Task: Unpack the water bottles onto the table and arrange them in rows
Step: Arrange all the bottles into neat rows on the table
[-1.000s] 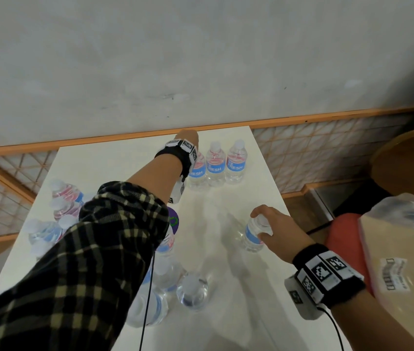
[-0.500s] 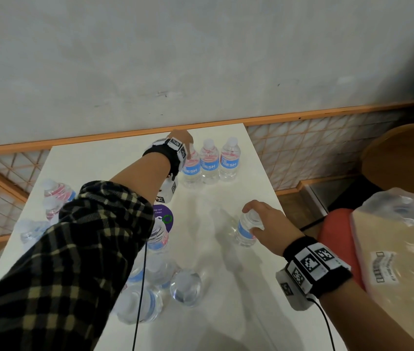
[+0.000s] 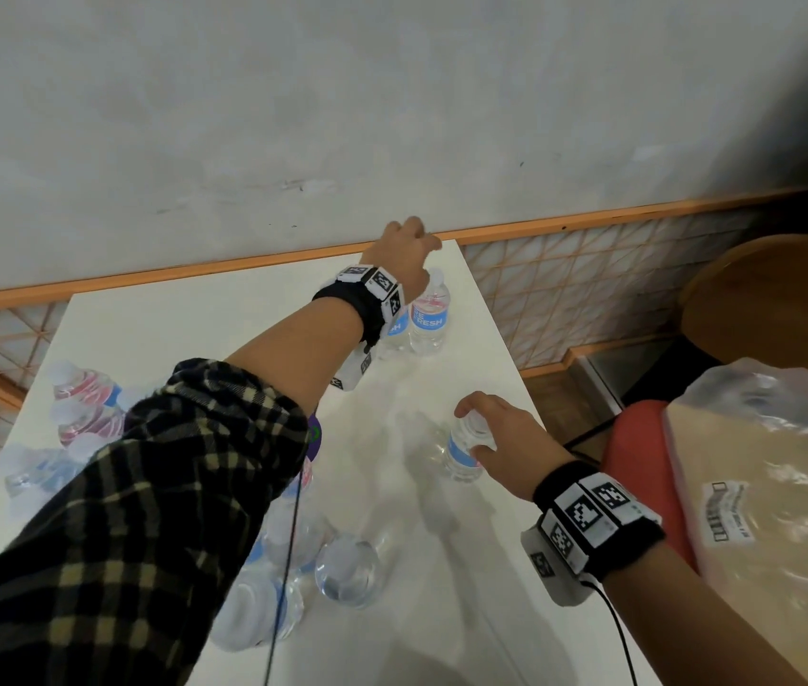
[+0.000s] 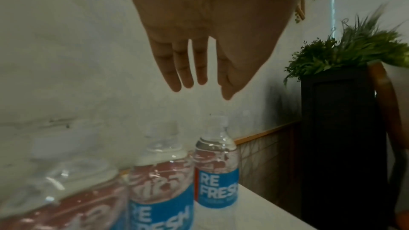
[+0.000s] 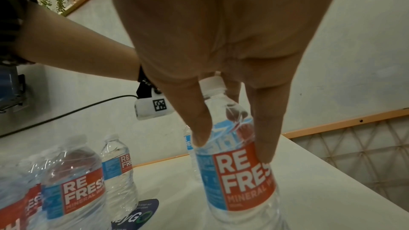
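Three upright water bottles form a row (image 3: 430,319) at the far right of the white table (image 3: 194,319); the left wrist view shows the same row (image 4: 218,177) from close by. My left hand (image 3: 409,240) hovers above this row, fingers (image 4: 177,76) straight and holding nothing. Nearer me, my right hand (image 3: 478,428) grips one upright water bottle (image 3: 461,450) from above. In the right wrist view, the right hand (image 5: 232,146) has thumb and fingers on both sides of that bottle (image 5: 241,181) at its shoulder.
Several loose bottles (image 3: 85,393) lie and stand at the table's left, more near my left sleeve (image 3: 347,571). A plastic-wrapped pack (image 3: 763,477) sits on a red stool (image 3: 634,438) at the right. Behind it stands a wooden chair (image 3: 777,299). The wall runs along the table's far edge.
My left hand has let go of the bottle at the row's left end, risen and moved right above the row. My right hand stays on its bottle.
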